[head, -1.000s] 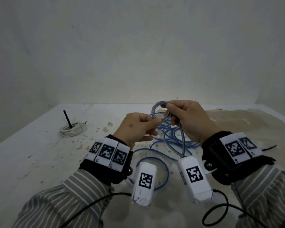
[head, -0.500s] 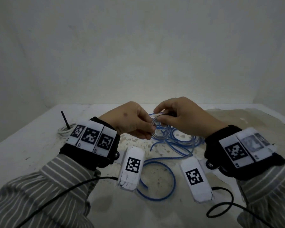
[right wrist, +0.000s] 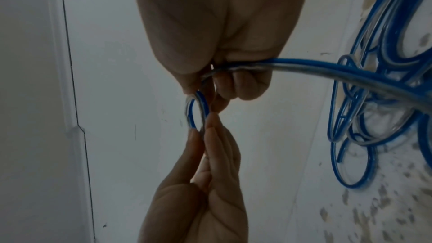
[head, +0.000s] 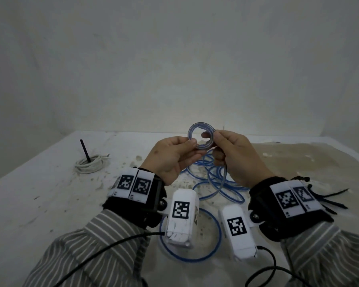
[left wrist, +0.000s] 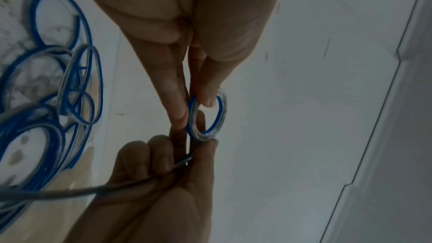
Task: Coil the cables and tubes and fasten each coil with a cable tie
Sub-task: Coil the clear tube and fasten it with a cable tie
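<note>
Small coil of blue tube held above table centre; left hand fingers pinch its 8 o'clock edge, right hand fingers clamp its 3 o'clock edge. Keep loops equal, feeding slack smoothly. Table white, speckled; white cable coil at 10 o'clock; bare walls.

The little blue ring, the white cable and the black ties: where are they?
blue ring point(head: 201, 136), head view, clear rim of the loop.
white cable point(head: 89, 165), head view, near edge of its coil.
black ties point(head: 327, 200), head view, loose strips.

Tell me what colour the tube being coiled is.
Clear with a blue stripe; right wrist view.
</note>
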`<action>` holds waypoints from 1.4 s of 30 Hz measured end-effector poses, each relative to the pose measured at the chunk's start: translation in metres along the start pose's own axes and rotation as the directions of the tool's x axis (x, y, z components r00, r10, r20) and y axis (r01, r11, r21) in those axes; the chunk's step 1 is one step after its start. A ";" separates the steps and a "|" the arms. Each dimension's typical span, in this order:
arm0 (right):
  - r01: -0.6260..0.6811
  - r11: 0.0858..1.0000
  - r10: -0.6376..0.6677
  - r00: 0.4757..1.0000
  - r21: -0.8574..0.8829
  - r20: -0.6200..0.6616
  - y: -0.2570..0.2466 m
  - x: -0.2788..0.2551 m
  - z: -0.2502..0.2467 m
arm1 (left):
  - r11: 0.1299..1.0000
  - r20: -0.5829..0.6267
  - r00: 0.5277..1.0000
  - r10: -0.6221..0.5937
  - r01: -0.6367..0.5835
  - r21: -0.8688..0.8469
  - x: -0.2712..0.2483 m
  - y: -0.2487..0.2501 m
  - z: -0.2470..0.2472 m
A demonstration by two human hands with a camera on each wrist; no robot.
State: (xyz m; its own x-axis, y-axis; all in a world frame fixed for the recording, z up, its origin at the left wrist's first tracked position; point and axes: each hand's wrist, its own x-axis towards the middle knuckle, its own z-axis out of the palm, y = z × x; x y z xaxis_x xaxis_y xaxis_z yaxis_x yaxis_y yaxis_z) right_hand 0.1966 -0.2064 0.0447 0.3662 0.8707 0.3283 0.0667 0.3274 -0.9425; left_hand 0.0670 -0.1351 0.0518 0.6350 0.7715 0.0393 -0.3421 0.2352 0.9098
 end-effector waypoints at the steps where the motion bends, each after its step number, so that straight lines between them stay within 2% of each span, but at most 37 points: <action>1: -0.004 1.000 0.004 1.000 0.029 -0.001 0.001 0.001 0.000 | 1.000 0.001 1.000 -0.004 0.004 -0.017 0.002 -0.001 0.001; 4: 0.002 1.000 -0.002 1.000 0.020 0.022 0.007 0.006 -0.002 | 1.000 0.001 1.000 -0.005 0.005 0.001 0.008 -0.007 0.000; 5: -0.003 0.999 0.004 1.000 -0.036 0.023 0.008 0.009 -0.003 | 0.999 0.002 1.000 -0.007 0.007 0.045 0.011 -0.009 -0.002; 7: -0.020 0.977 0.025 0.999 -0.210 0.020 0.011 0.017 -0.010 | 0.971 0.017 1.000 -0.002 -0.002 0.240 0.020 -0.011 -0.008; 9: -0.010 0.900 0.041 0.997 -0.435 0.062 0.013 0.025 -0.019 | 0.886 0.059 0.998 0.028 -0.052 0.461 0.029 -0.008 -0.013; 12: 0.075 0.714 0.080 0.979 -0.696 0.188 0.014 0.038 -0.026 | 0.801 0.154 0.983 0.099 -0.171 0.573 0.047 0.002 -0.017; 15: 0.146 0.621 0.067 0.969 -0.770 0.238 0.017 0.051 -0.028 | 0.689 0.225 0.974 0.035 -0.186 0.700 0.066 0.010 -0.018; 18: 0.167 0.634 0.041 0.968 -0.755 0.249 0.025 0.062 -0.033 | 0.628 0.224 0.974 -0.045 -0.147 0.764 0.082 0.012 -0.022; 21: 0.155 0.657 0.027 0.973 -0.738 0.229 0.035 0.073 -0.034 | 0.600 0.207 0.978 -0.014 -0.157 0.784 0.095 0.006 -0.026; 23: 0.144 0.711 -0.022 0.983 -0.688 0.184 0.039 0.080 -0.032 | 0.640 0.182 0.981 0.063 -0.179 0.747 0.102 0.000 -0.027; 26: 0.091 0.876 -0.068 0.996 -0.475 0.064 0.044 0.085 -0.030 | 0.799 0.113 0.987 0.116 -0.160 0.580 0.108 -0.009 -0.024; 28: 0.020 0.956 -0.025 1.000 -0.291 -0.013 0.046 0.084 -0.030 | 0.868 0.067 0.989 0.135 -0.150 0.474 0.111 -0.011 -0.020; 30: -0.036 0.990 0.028 0.998 -0.135 -0.058 0.048 0.084 -0.031 | 0.915 0.007 0.986 0.167 -0.157 0.373 0.115 -0.010 -0.018; 31: -0.040 0.993 0.032 0.997 -0.114 -0.069 0.049 0.084 -0.032 | 0.931 -0.028 0.984 0.174 -0.155 0.330 0.116 -0.010 -0.018; 33: -0.008 0.990 -0.002 0.997 -0.139 -0.073 0.054 0.085 -0.032 | 0.950 -0.075 0.982 0.171 -0.144 0.278 0.117 -0.013 -0.018; 36: 0.022 0.987 -0.033 0.997 -0.160 -0.068 0.059 0.085 -0.028 | 0.969 -0.085 0.987 0.134 -0.112 0.221 0.116 -0.021 -0.017; 40: 0.026 0.934 -0.065 0.993 -0.357 -0.096 0.057 0.086 -0.036 | 0.985 -0.058 0.995 0.084 -0.075 0.153 0.118 -0.019 -0.023; 42: 0.055 0.924 -0.110 0.986 -0.379 -0.126 0.054 0.087 -0.044 | 0.984 -0.048 0.996 0.078 -0.069 0.163 0.118 -0.018 -0.024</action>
State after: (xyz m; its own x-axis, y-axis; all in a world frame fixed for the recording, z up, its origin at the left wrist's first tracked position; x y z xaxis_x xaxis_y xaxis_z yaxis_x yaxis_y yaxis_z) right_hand 0.2732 -0.1292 0.0198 0.4707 0.7760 0.4199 0.4338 0.2109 -0.8760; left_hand 0.1312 -0.0337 0.0302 0.5725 0.8150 0.0899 -0.2678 0.0822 0.9599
